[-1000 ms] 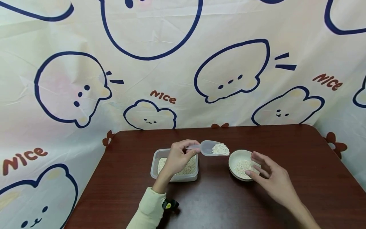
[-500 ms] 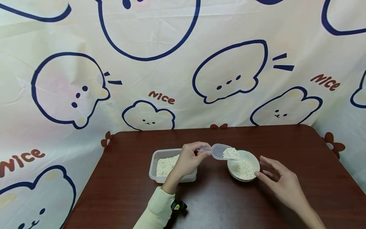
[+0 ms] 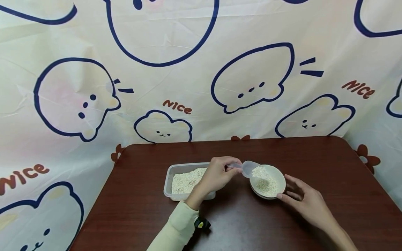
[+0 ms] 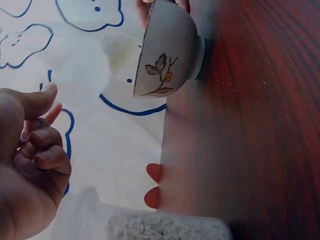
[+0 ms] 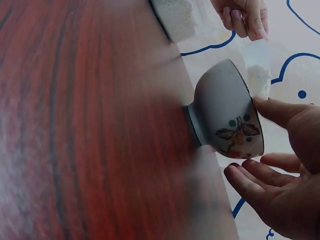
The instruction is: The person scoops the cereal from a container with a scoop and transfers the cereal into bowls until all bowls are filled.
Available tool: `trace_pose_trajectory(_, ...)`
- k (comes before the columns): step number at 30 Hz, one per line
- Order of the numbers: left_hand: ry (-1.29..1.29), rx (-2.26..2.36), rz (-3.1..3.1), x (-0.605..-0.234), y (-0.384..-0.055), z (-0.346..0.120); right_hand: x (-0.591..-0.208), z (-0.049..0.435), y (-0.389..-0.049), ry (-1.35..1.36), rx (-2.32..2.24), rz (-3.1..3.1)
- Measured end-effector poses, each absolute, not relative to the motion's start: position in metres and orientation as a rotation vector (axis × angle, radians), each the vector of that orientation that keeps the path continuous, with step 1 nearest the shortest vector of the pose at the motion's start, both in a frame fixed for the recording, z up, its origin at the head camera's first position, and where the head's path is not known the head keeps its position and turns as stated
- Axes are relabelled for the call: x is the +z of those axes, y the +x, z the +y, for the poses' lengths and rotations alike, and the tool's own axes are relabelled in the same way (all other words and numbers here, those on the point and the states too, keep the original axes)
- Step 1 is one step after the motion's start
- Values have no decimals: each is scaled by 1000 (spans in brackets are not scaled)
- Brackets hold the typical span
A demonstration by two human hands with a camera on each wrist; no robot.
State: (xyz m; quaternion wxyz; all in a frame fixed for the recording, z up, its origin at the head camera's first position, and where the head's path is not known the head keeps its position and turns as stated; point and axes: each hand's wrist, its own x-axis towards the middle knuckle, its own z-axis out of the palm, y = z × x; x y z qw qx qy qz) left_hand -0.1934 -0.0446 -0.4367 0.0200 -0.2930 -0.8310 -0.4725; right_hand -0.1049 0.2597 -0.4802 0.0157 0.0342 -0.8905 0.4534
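My left hand (image 3: 216,176) pinches the handle of a translucent plastic scoop (image 3: 247,168). Pale oat-like flakes lie in the scoop, whose front end overlaps the left part of a round bowl (image 3: 277,171). More flakes cover the bowl's bottom. Leaf and fruit drawings decorate the bowl's outer wall (image 5: 222,102), seen from the side in the right wrist view. At the bowl's right side, my right hand (image 3: 311,204) has its thumb at the rim and its fairly straight fingers along the wall. The scoop is tilted down toward the bowl in the right wrist view.
A clear rectangular tub (image 3: 168,183) of the same flakes stands left of the bowl, partly behind the left forearm. Both sit on a dark brown wooden table (image 3: 132,209). Behind it hangs a cloth (image 3: 201,83) with cartoon prints. A dark device (image 3: 202,223) is at the left wrist.
My left hand has carried the loaded scoop rightward from near the tub to over the bowl, and its front now dips. My right hand has shifted slightly and come against the bowl's right side.
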Motion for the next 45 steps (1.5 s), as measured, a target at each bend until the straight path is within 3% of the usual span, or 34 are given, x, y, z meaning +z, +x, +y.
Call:
trace_pose_trajectory(21,-1181,-813,-2720,-398,-204,-33,-488,261,-106,141,1364,-2811)
trace_pose_trajectory(45,-1050,-1109,-2618,-394,-200,-61,-479,265,-106,131,1335,-2804)
